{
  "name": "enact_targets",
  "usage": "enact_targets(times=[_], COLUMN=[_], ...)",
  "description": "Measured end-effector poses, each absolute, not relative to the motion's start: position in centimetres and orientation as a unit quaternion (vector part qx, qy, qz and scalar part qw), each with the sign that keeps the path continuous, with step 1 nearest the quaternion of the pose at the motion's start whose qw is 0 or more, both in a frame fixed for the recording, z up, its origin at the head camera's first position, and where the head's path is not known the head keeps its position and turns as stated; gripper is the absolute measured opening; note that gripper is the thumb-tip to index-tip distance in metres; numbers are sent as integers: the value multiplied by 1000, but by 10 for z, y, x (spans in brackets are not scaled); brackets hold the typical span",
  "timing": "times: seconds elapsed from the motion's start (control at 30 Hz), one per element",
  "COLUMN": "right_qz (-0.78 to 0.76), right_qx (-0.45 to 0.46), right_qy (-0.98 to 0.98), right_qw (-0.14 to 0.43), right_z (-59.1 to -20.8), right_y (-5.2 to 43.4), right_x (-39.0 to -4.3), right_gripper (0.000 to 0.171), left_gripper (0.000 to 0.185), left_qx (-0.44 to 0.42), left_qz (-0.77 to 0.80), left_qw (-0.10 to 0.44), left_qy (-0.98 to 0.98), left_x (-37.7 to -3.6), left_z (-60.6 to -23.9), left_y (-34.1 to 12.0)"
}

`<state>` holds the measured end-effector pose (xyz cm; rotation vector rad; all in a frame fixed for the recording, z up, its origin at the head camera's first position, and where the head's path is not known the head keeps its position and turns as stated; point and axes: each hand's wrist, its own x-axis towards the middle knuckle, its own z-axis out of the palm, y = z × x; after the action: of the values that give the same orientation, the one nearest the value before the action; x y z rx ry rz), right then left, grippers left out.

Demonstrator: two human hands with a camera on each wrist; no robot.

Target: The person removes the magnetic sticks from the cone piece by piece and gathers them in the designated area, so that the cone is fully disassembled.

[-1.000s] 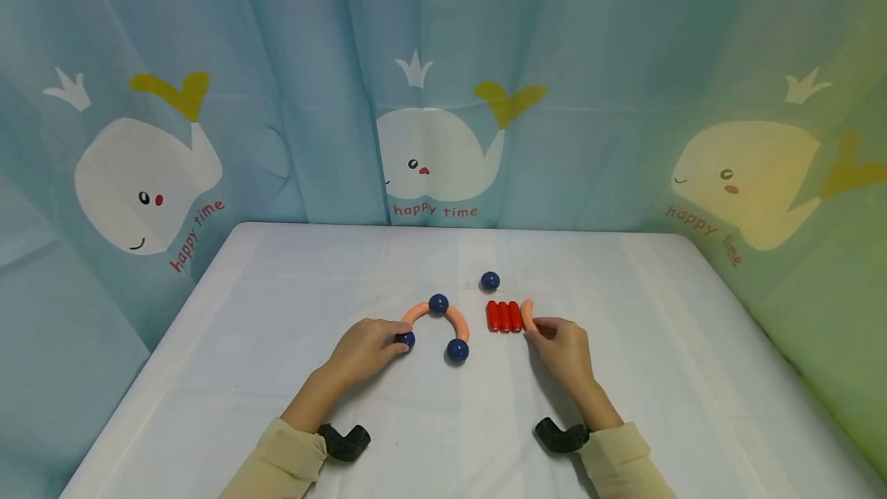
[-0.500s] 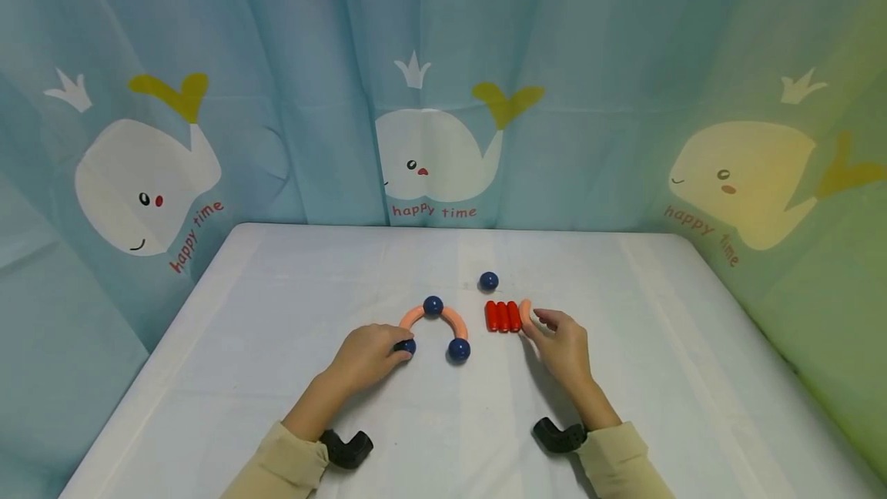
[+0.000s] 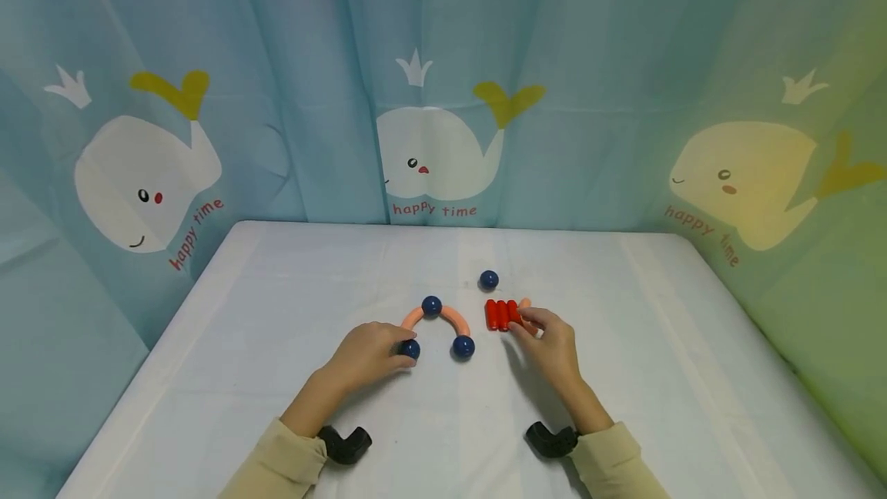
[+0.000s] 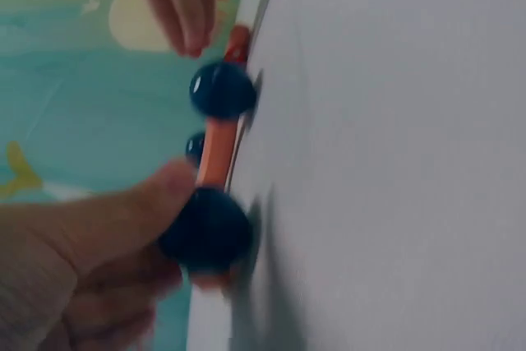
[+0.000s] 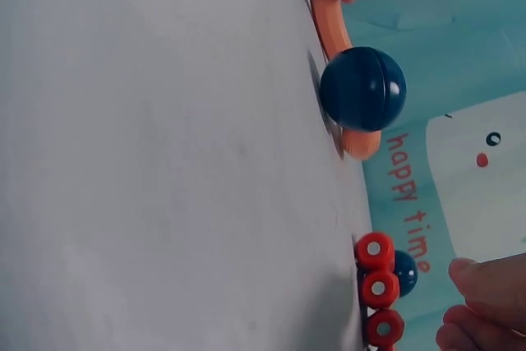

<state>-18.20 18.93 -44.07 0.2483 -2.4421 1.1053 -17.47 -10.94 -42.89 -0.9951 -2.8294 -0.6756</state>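
My left hand (image 3: 370,353) pinches a glossy blue ball (image 3: 412,350) between thumb and fingers, at the left end of an arch. This arch has two curved peach rods (image 3: 455,319), a blue ball (image 3: 432,306) at its top and another blue ball (image 3: 463,346) at its right end. My right hand (image 3: 550,346) is over the right side of a row of three short red rods (image 3: 502,315). Its thumb and index finger are spread, with nothing held between them. A loose curved peach rod (image 3: 526,303) lies partly hidden behind those fingers.
Behind the red rods sits a single blue ball (image 3: 489,279). Everything lies on a white-covered table (image 3: 312,268), backed by a blue curtain (image 3: 596,98) with whale prints. Black curved pieces (image 3: 346,445) are at both wrists.
My right hand has let go of the loose curved peach rod and shifted left over the red rods. The arch's ends have turned slightly rightward, my left hand still on its left ball.
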Motion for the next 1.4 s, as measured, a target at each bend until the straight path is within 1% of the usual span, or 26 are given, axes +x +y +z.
enact_targets(times=[0.1,0.17,0.23,0.43,0.67,0.9,1.0,1.13,1.27,1.4], right_qz=[405,406,409,411,430,421,436,458,459,459], right_qx=[89,86,87,101,98,145,155,185,221,228], right_qy=[-885,-887,-886,-883,-879,-876,-871,-861,-857,-857], right_qw=[210,203,200,204,181,188,167,122,78,53], right_z=[-438,-438,-437,-437,-433,-431,-432,-437,-443,-445], right_y=[186,185,184,182,174,157,149,139,131,127], right_x=[-181,-180,-180,-179,-175,-167,-163,-159,-156,-154], right_gripper=[26,26,25,24,23,21,22,22,23,27], left_gripper=[54,56,53,38,26,20,18,8,8,8], left_qx=[-345,-367,-389,-435,-441,-443,-449,-473,-480,-471], left_qz=[-241,-251,-251,-245,-209,-186,-166,-137,-130,-130], left_qw=[-5,-12,3,77,118,149,177,210,221,223], left_qy=[-907,-895,-886,-863,-865,-864,-860,-845,-839,-843], left_x=[-182,-187,-191,-197,-196,-190,-187,-183,-179,-175], left_z=[-432,-436,-440,-450,-451,-447,-446,-447,-447,-446], left_y=[-119,-125,-128,-129,-125,-118,-113,-104,-97,-93])
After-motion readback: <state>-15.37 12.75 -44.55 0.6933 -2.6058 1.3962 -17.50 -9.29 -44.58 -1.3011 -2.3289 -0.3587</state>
